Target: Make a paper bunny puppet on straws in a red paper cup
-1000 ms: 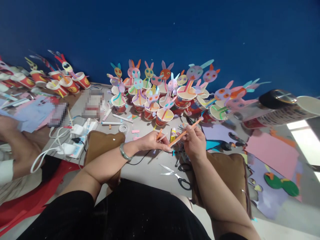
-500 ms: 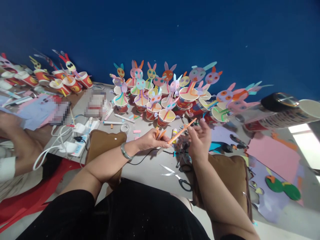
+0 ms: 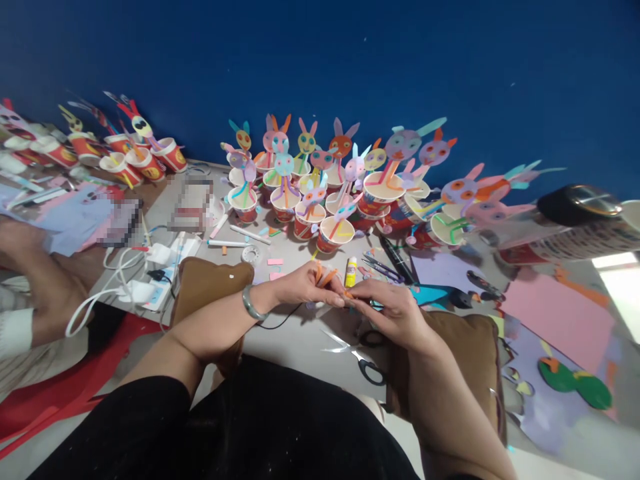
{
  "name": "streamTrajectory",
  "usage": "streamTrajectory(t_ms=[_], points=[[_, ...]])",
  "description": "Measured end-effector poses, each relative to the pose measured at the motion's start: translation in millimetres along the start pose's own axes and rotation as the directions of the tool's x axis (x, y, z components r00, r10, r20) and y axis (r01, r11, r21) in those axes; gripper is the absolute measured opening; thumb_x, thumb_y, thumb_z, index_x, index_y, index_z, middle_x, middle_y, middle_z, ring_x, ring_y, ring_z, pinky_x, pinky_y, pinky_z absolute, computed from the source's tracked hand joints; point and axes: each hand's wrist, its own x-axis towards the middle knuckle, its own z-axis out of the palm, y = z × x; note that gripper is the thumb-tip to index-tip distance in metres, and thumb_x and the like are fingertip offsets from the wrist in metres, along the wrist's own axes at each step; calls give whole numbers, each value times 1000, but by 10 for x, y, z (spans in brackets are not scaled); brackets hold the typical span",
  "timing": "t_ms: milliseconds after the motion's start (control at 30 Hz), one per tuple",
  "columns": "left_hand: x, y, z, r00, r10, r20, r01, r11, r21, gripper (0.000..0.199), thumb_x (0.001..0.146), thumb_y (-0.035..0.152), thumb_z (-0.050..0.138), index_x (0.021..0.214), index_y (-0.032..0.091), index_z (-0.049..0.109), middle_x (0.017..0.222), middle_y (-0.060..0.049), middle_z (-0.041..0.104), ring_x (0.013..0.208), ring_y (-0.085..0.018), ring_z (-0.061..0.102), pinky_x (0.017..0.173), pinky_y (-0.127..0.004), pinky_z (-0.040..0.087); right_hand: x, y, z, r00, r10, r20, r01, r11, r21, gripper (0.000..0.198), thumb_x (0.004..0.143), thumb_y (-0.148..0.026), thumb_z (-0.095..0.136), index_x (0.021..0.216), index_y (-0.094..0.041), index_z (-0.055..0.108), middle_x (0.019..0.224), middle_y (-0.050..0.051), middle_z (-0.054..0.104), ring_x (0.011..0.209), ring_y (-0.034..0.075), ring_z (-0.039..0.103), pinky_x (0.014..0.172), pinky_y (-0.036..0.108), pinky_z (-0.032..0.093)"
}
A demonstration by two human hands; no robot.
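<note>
My left hand (image 3: pixel 311 285) is closed on orange paper strips (image 3: pixel 327 277), which stick up between its fingers. Against its fingertips, my right hand (image 3: pixel 393 308) pinches an end of the orange paper, mostly hidden by the fingers. Just beyond the hands stands a yellow glue stick (image 3: pixel 351 272). Scissors with black handles (image 3: pixel 371 370) lie open on the table in front of me. Past the glue stick are several paper cups (image 3: pixel 335 233) with coloured paper rabbit figures (image 3: pixel 284 165) fixed in them.
Brown cushions (image 3: pixel 215 280) lie under both forearms. A power strip (image 3: pixel 167 283) with white cables is at left, beside another person's arm (image 3: pixel 25 267). On the right are pink paper (image 3: pixel 557 317), green paper shapes (image 3: pixel 575 383) and a black-lidded bottle (image 3: pixel 577 207).
My right hand has come down and left to meet the left fingertips. The long orange strip that pointed up to the right is now mostly hidden between the fingers.
</note>
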Motion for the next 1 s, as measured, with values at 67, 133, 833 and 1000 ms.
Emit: streamTrajectory(t_ms=[67, 133, 833, 1000], points=[[2, 4, 3, 1000, 5, -9, -5, 1000, -13, 43, 61, 50, 92, 76, 13, 78, 73, -5, 69, 67, -10, 56, 64, -25, 44, -6, -11, 3, 998, 50, -47, -48, 998, 45, 10, 92, -29, 70, 96, -26, 78, 79, 3, 78, 68, 17, 72, 65, 29, 58], [4, 3, 8, 1000, 12, -16, -12, 1000, -21, 42, 61, 50, 92, 77, 13, 78, 72, -4, 68, 68, -11, 57, 66, -25, 45, -7, -7, 12, 991, 92, -97, -82, 992, 99, 8, 90, -32, 73, 91, -25, 79, 77, 3, 77, 66, 18, 71, 64, 30, 58], [48, -103, -20, 998, 50, -39, -50, 999, -4, 42, 66, 47, 90, 75, 11, 70, 66, -1, 62, 63, -8, 54, 62, -23, 41, 56, 60, 264, 836, 496, -233, -332, 798, 503, 31, 89, -52, 72, 82, -22, 66, 75, 0, 69, 68, 14, 62, 65, 27, 51], [34, -34, -3, 1000, 2, 13, -2, 1000, 20, 43, 64, 47, 91, 76, 9, 73, 68, -2, 65, 63, -8, 55, 62, -23, 41, 76, 16, 196, 769, 406, -493, -291, 910, 295, 26, 96, -46, 63, 86, -21, 64, 88, 4, 76, 88, 19, 68, 87, 36, 51]])
